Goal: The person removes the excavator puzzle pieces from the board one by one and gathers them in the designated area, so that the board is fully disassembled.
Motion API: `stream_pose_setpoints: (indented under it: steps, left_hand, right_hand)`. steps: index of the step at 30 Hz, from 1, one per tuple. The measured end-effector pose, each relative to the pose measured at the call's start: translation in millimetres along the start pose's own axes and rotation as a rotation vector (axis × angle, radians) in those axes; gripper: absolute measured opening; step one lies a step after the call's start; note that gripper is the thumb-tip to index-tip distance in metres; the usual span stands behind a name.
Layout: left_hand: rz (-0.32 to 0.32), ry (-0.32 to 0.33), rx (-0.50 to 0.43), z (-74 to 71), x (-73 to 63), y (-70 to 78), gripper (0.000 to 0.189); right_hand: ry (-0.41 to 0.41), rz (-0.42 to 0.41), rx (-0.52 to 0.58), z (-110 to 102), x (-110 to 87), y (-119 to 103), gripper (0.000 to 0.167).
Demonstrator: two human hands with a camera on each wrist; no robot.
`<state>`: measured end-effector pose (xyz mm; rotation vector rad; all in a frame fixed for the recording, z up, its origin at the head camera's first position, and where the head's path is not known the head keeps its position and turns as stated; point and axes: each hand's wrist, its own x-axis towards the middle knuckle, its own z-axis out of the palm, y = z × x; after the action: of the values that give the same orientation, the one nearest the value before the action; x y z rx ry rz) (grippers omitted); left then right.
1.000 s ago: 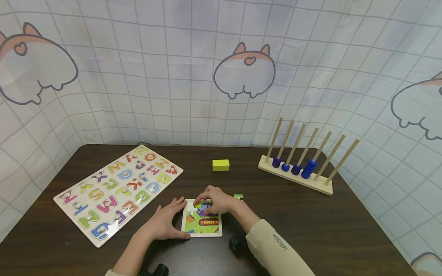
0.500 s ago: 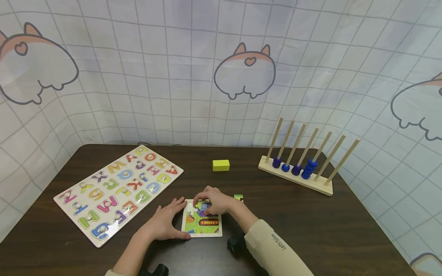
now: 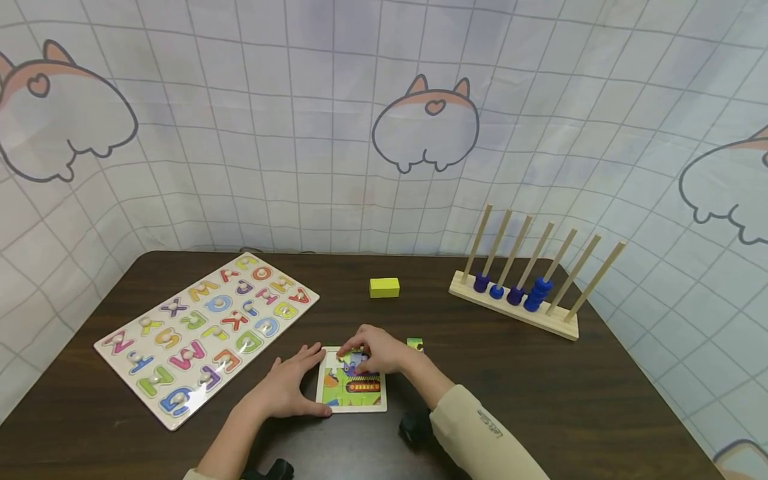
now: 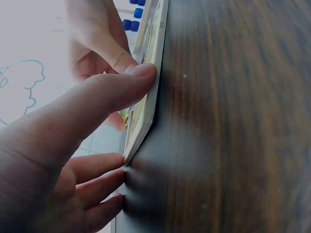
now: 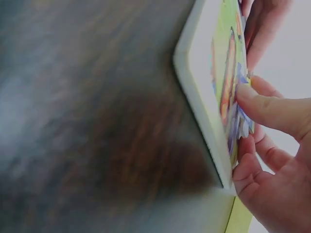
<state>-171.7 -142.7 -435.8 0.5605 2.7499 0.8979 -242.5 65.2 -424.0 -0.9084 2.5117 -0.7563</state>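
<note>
A small jigsaw puzzle board (image 3: 354,409) with a pale frame lies at the front middle of the table; its picture shows an orange-red track on lime green. My left hand (image 3: 287,389) spans its left side, fingers fairly straight, with the thumb at the near corner and the fingertips by the far one. Over the board's far part, my right hand (image 3: 379,350) pinches a bluish-purple jigsaw piece (image 5: 244,115) between thumb and fingers. That piece sits tilted at the picture's surface in the right wrist view, partly hidden by the thumb.
A loose green jigsaw piece (image 3: 415,344) lies just beyond the right wrist. Farther back is a yellow block (image 3: 384,288). An alphabet peg board (image 3: 207,340) takes up the left side. A wooden bead rack (image 3: 513,305) with upright pegs stands at the back right.
The right hand and sleeve shift very slightly, with thumb and fingers staying on the piece. My left hand keeps its place at the board.
</note>
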Motion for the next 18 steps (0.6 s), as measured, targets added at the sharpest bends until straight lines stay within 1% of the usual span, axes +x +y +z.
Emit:
stream_pose_setpoints:
  steps: [7,10,14,18]
  left_hand:
    - [-0.012,-0.005,0.008,1.4,1.2,-1.5,0.099]
    - [-0.014,-0.002,0.008,1.4,1.0,-1.6,0.099]
    - [-0.013,0.004,0.0,0.9,0.6,-0.2,0.099]
    - [-0.016,0.002,0.005,0.5,0.9,1.5,0.099]
  right_hand:
    - [0.074,0.006,0.052,0.5,-5.5,0.2,0.041]
    - [0.092,0.018,0.068,0.7,-5.1,0.4,0.041]
    - [0.102,0.044,0.063,0.3,-4.8,1.0,0.038]
    - [0.118,0.036,0.065,-1.0,-4.7,2.4,0.032]
